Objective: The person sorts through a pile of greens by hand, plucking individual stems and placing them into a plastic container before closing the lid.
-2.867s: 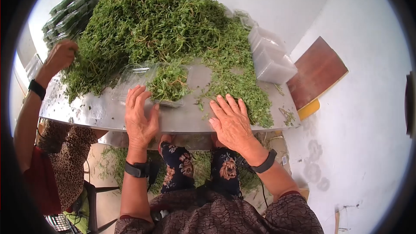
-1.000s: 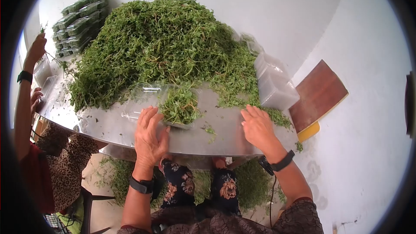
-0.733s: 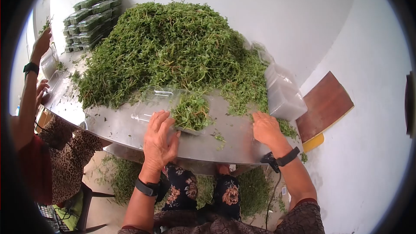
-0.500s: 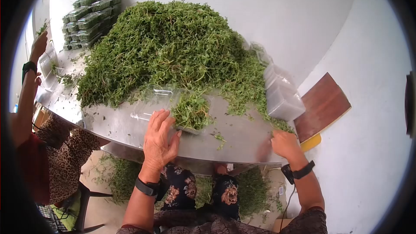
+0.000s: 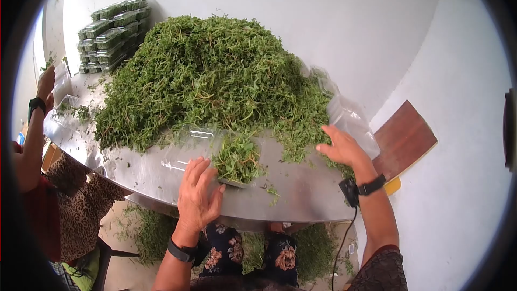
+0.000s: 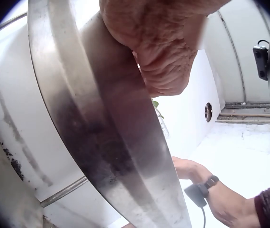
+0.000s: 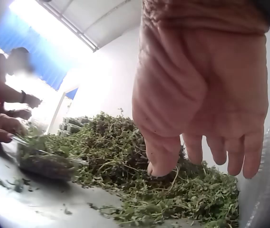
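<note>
A clear plastic box (image 5: 230,183) heaped with leafy green stems (image 5: 237,157) lies on the metal table, its transparent lid (image 5: 186,151) folded open to the left. My left hand (image 5: 198,194) rests at the box's near left corner, fingers over the lid side and thumb by the front rim. Over the thin right end of the greens, my right hand (image 5: 344,148) is spread with nothing in it. In the right wrist view its fingers (image 7: 218,149) hang straight down above the stems. The left wrist view shows mostly the table's edge (image 6: 120,142) beneath my left hand.
A big pile of greens (image 5: 204,75) covers the table's back. Nested clear boxes (image 5: 353,124) stand at the right, filled boxes (image 5: 110,37) are stacked back left. Another person's hand (image 5: 47,83) holds stems at far left. A brown board (image 5: 406,134) leans by the wall.
Loose greens at the front right were swept back off the near table. My right hand went right to the table's corner, then forward over the greens, fingers spreading. My left hand stays at the box.
</note>
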Tool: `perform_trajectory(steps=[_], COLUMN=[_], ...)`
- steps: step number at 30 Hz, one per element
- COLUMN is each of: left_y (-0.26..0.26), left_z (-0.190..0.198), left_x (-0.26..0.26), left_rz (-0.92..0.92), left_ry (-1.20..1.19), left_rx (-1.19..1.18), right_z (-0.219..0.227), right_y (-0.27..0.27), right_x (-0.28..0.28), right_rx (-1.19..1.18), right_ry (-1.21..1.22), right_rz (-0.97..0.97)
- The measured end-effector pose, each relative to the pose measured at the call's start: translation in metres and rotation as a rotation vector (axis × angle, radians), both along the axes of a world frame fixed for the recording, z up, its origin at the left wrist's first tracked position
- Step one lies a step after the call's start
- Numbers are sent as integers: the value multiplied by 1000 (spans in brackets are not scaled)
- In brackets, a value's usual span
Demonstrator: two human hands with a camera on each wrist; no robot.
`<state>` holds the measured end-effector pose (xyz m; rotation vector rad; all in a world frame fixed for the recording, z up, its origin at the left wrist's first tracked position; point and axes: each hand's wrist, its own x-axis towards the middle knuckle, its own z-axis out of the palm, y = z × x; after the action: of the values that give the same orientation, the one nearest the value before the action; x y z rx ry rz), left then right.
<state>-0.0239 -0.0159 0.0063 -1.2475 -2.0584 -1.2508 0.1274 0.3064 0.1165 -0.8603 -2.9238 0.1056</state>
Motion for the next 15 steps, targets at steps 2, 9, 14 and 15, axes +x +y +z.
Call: perform_trajectory(steps=[2,9,14,15], left_y=[-1,-1,-2,-2], left_z=[0,-1,1,2], left_x=[0,0,0,1], left_rz=[-11,-7,11,15], left_ry=[-6,-16,-27,-29], left_rx=[-11,-31,-58,-65], right_z=[4,-17,-30,-30], right_y=[18,86,97,97], right_x=[-34,-114,-136,-137], right_rx=[-73,-120,-123,-117], right_ry=[16,-21,-87,-141], right_rz=[-40,-144,-278,-301])
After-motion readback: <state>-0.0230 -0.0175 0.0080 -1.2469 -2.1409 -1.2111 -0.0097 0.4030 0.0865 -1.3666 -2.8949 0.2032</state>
